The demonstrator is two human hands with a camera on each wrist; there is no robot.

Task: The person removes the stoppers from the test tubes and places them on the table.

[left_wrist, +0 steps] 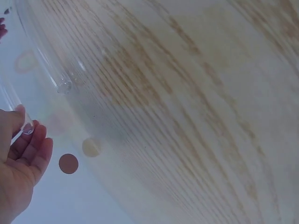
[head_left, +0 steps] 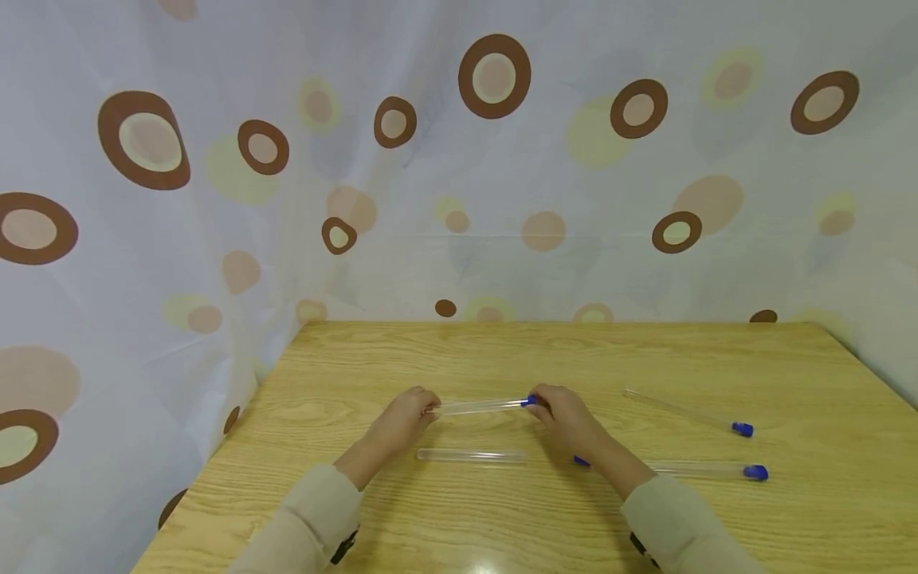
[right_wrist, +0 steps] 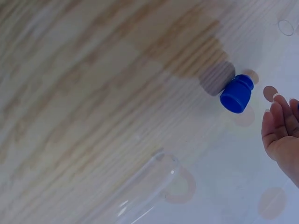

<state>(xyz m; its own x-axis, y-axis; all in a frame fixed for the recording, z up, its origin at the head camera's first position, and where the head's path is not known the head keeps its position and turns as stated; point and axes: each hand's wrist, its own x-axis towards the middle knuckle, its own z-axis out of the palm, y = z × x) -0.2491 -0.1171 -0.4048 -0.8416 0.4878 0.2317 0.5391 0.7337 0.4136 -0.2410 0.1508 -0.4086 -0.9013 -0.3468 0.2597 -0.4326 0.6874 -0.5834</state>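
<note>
A clear test tube lies nearly level between the two hands, just above the table. My left hand pinches its rounded left end; the left wrist view shows that end between the thumb and fingers of the left hand. On its right end is a blue cap, which my right hand grips. The right wrist view shows only part of the right hand, at its edge. Nearer me, another clear test tube rests on the table. A loose blue cap lies near the right hand.
Right of the hands, a thin clear tube with a blue cap lies slanted on the wooden table. Closer, a wider clear tube with a blue end lies partly behind the right forearm. A patterned curtain hangs behind and at the sides.
</note>
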